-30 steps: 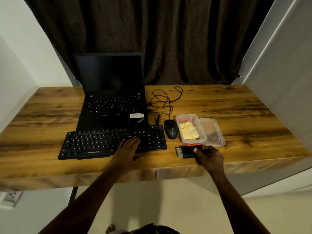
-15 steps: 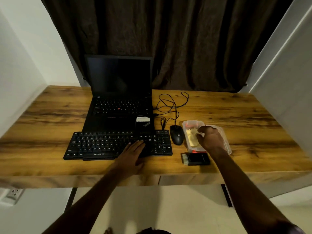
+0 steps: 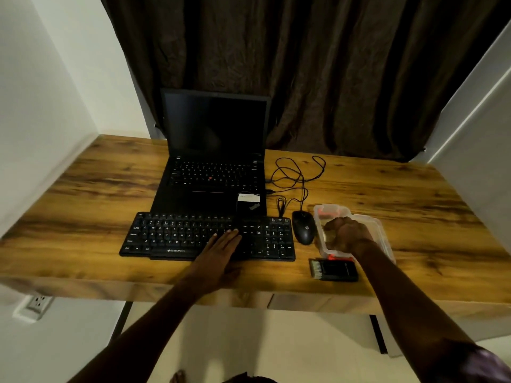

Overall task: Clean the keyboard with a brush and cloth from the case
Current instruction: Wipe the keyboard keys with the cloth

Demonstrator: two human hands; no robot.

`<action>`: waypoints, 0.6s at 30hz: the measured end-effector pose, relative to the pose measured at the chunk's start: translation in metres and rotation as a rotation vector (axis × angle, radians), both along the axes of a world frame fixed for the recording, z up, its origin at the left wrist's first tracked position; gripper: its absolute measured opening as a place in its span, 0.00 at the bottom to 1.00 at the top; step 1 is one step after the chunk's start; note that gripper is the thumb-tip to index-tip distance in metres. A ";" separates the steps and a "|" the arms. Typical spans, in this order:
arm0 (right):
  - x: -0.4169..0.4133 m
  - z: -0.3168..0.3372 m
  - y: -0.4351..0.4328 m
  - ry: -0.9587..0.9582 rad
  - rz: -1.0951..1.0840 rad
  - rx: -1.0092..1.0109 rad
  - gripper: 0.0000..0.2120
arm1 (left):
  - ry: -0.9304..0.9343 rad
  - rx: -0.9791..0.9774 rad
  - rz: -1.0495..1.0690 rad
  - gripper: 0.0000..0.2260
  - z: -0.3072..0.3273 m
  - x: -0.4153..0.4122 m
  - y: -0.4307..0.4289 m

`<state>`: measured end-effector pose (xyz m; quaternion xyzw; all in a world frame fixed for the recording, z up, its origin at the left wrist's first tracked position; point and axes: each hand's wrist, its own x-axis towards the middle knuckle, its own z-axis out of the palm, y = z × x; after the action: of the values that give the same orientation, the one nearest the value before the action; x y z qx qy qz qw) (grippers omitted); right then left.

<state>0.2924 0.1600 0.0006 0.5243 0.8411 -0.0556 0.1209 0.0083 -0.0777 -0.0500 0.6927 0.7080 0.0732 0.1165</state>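
A black keyboard (image 3: 177, 236) lies near the desk's front edge. My left hand (image 3: 221, 251) rests flat on its right-middle part, fingers straight. To the right stands an open clear plastic case (image 3: 325, 214) with red clips. My right hand (image 3: 347, 234) is inside the case with curled fingers, covering the yellow cloth, of which only a dim patch shows under the hand. The black brush (image 3: 333, 269) lies on the desk just in front of the case, bristles pointing left.
An open black laptop (image 3: 214, 161) stands behind the keyboard. A black mouse (image 3: 303, 226) with a coiled cable (image 3: 296, 175) sits between keyboard and case. The wooden desk (image 3: 96, 189) is flanked by white walls, with a dark curtain behind.
My right hand left the brush on the desk, moved up into the case and now curls over the cloth. My left hand stayed on the keyboard.
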 end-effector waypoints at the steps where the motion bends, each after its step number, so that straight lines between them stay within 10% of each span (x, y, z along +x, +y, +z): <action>1: 0.002 0.000 0.000 0.034 -0.001 -0.006 0.30 | 0.001 -0.009 -0.002 0.38 0.000 0.000 0.000; 18: -0.034 0.027 -0.054 1.411 -0.418 -0.033 0.07 | -0.201 0.072 0.066 0.34 0.016 -0.008 0.000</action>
<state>0.2583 0.1060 0.0279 0.5112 0.6004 -0.4142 -0.4546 0.0004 -0.0776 -0.0337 0.6619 0.7120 0.1716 0.1595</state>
